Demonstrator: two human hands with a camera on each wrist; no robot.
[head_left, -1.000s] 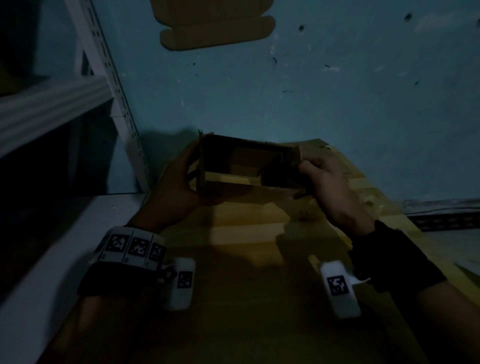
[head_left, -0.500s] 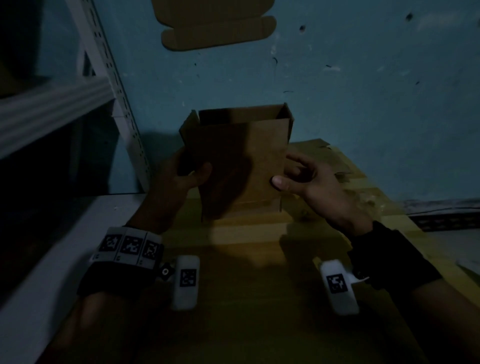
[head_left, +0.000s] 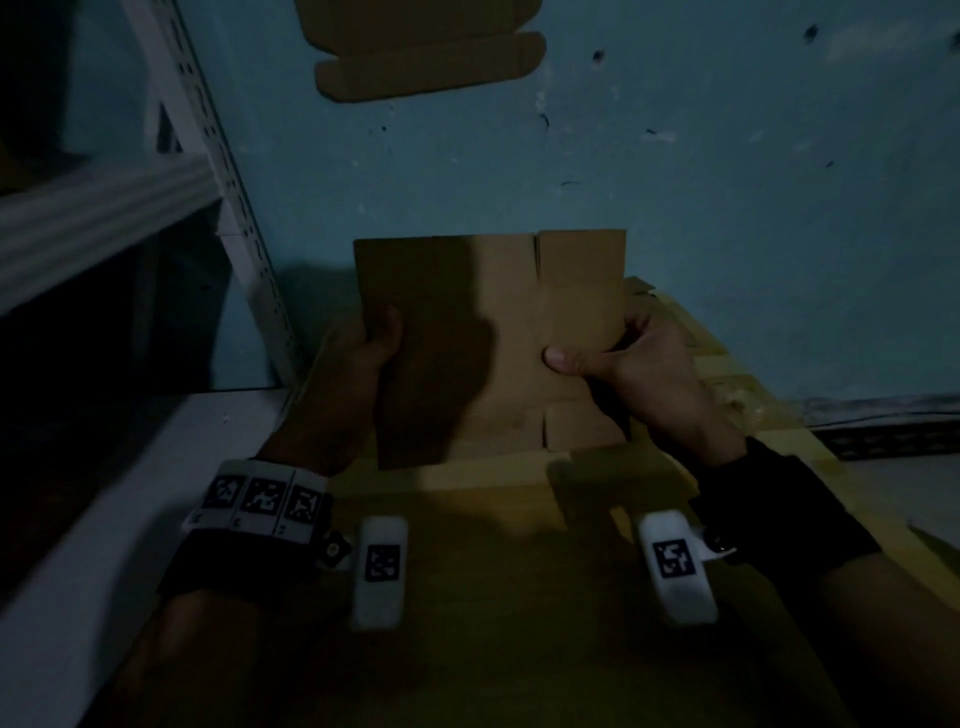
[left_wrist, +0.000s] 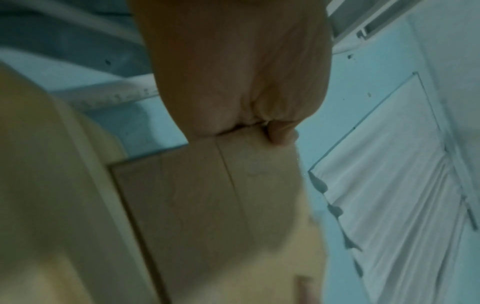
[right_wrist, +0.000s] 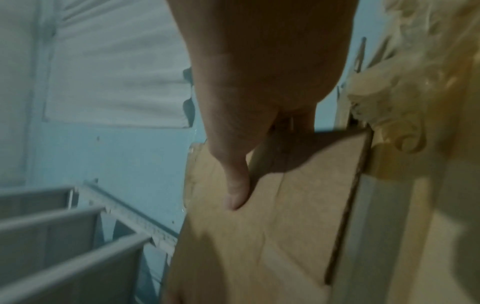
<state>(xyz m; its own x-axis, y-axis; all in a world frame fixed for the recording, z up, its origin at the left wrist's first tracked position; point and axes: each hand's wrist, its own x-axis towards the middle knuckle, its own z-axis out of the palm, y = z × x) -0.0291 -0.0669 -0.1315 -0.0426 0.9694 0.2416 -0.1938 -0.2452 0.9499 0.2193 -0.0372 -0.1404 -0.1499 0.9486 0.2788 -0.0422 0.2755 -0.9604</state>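
With the left hand, grips the left edge of the cardboard box, thumb on the near face, fingers hidden behind. With the right hand, pinches the right edge, thumb laid flat toward the middle crease, fingers curled round the back. Holds the box pressed flat and upright, squarely between the two hands, just ahead of both palms. Cannot tell whether its lower edge touches the worktop or hangs just above it. Shows the long axis running up and away from the wrists, with creases and flap slits parallel to it; lies equally near to both hands, at about the same height. Probably calls next for pushing the two edges toward each other to pop the flat open along those creases; risks a skewed fold under uneven pressure.
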